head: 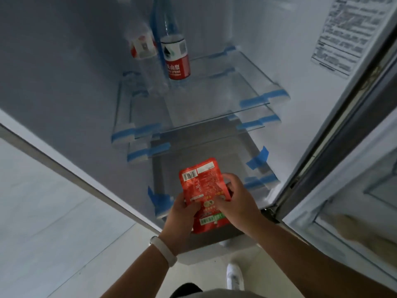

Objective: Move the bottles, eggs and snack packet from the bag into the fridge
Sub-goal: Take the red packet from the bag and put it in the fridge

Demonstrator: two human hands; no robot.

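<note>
While left hand (182,216) and right hand (236,201) grip | snack packet (200,186) between them

Odds and ends nearby
Blue tape strips (257,159) sit just beyond the fingers (236,181); a printed sticker (348,33) lies far up-right of them; a white shoe (235,276) stands below them on pale tiles (53,211).

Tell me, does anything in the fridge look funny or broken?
Only the blue tape: strips sit on the corners of the glass shelves, like packing tape left on. Nothing looks broken or spilled, and the bottle stands upright.
</note>
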